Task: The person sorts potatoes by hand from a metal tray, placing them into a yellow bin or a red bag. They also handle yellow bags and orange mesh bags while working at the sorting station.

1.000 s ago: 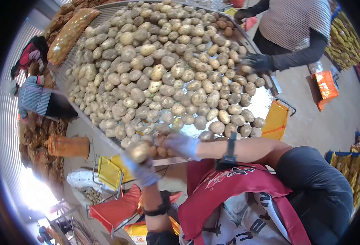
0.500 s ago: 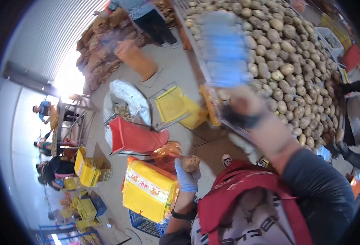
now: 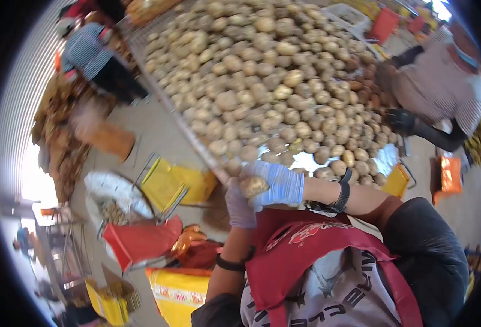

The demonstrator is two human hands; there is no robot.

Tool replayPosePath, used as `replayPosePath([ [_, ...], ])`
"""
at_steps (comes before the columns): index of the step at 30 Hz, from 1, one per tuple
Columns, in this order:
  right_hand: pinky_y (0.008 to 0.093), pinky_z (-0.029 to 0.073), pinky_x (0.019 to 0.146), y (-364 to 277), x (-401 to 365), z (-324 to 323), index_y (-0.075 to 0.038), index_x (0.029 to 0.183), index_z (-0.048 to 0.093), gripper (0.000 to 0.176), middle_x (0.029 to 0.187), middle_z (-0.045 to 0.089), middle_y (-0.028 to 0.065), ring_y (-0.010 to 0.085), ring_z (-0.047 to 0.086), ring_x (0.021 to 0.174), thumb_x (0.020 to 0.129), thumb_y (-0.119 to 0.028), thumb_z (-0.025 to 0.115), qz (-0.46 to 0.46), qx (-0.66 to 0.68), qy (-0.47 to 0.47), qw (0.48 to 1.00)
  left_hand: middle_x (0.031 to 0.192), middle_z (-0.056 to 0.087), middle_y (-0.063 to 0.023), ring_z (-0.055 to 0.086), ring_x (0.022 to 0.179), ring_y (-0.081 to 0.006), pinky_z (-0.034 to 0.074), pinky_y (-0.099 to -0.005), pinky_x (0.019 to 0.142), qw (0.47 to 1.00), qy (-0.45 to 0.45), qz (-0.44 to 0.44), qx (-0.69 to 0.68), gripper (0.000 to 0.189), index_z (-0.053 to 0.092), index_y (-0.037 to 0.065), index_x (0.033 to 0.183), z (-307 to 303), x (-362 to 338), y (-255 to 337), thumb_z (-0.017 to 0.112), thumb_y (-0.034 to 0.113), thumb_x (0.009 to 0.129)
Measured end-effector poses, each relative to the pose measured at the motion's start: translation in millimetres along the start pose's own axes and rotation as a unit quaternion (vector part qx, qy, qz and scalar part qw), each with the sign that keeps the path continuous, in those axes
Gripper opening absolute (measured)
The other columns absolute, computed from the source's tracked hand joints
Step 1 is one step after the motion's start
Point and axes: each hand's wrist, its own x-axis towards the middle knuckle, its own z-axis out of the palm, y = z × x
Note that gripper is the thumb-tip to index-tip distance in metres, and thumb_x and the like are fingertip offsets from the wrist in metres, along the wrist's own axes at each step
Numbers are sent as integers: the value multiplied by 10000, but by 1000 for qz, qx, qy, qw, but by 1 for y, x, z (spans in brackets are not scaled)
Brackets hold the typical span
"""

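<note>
A potato [image 3: 255, 187] is between my two gloved hands at the near edge of a table heaped with potatoes [image 3: 284, 76]. My left hand [image 3: 241, 206], in a pale thin glove, is closed against the potato from the left. From the right, my right hand [image 3: 281, 184], in a blue-and-white glove, closes round it; some of its fingers are hidden. A dark watch [image 3: 336, 203] is on my right wrist, and a black band [image 3: 235, 260] is on the left.
Across the heap at right, a person in dark gloves [image 3: 442, 82] reaches toward potatoes. Another person [image 3: 96, 54] stands far left near brown sacks [image 3: 60, 125]. Yellow [image 3: 172, 182] and red [image 3: 142, 240] framed bags, a white sack [image 3: 115, 188] and a yellow bag [image 3: 180, 297] stand left.
My right hand has come down from over the heap to meet my left. My left hand has brought its potato up to the table edge. The view has turned right.
</note>
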Motion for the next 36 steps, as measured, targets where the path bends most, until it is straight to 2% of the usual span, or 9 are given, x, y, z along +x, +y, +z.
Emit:
replayPosePath([
  [1,389,454,887,1,-11,-14,-69,1174,556,529,1080,594,170,288,596,988,735,-308,729,7,68,41,997,967,594,-147,595,843,-235,491,-328,724,993,-25,62,94,345,555,-14,1030,10,11,15,574,286,862],
  [3,375,440,919,0,-34,-44,-81,1236,509,597,1146,562,152,272,561,1057,724,-272,747,44,50,55,996,999,582,-149,575,896,-218,476,-319,765,956,-19,-128,-261,357,570,-25,1071,48,21,38,472,283,919],
  [9,397,404,957,6,-87,-76,-102,1262,472,630,1206,509,176,326,484,1144,718,-265,745,88,-51,184,978,1144,499,-109,545,1041,-226,508,-370,800,947,-33,-183,-263,604,426,37,1241,80,37,0,485,529,897],
  [12,382,399,968,19,-86,-75,-72,1200,508,554,1125,550,131,291,504,1126,757,-331,717,28,-197,151,968,1145,507,-129,551,1022,-252,502,-384,815,921,-104,-214,-310,522,429,33,1234,102,25,47,530,385,863],
  [22,338,426,924,87,-44,-56,-80,1290,492,378,1195,561,155,253,550,1077,940,-223,471,-3,172,219,960,1089,551,-167,578,942,-300,498,-403,826,953,-96,226,177,441,480,4,1172,116,13,-1,646,20,764],
  [25,356,443,906,120,-14,-84,-77,1209,553,332,1171,572,161,288,563,1040,901,-181,483,125,19,111,986,973,594,-126,598,897,-252,521,-363,778,949,-153,259,89,388,526,-13,1102,102,45,84,655,-21,736],
  [28,420,460,851,99,30,-147,-98,1060,606,301,1035,601,169,346,568,948,808,-240,523,32,-235,196,952,894,627,-87,619,819,-192,533,-328,718,989,-77,49,-116,305,572,-4,997,109,52,119,681,-28,712],
  [31,454,445,882,135,78,-217,-139,1135,589,367,1256,488,166,329,503,1102,790,-262,584,74,-523,200,825,823,641,-53,626,724,-157,539,-305,673,900,-34,-164,-402,212,593,8,877,103,74,119,702,-24,698],
  [36,471,452,886,133,98,-229,-157,1181,560,428,1272,448,172,357,470,1142,760,-185,633,126,-597,61,790,886,599,-53,594,789,-180,506,-320,713,944,-68,-108,-305,168,576,37,879,112,82,68,638,93,734],
])
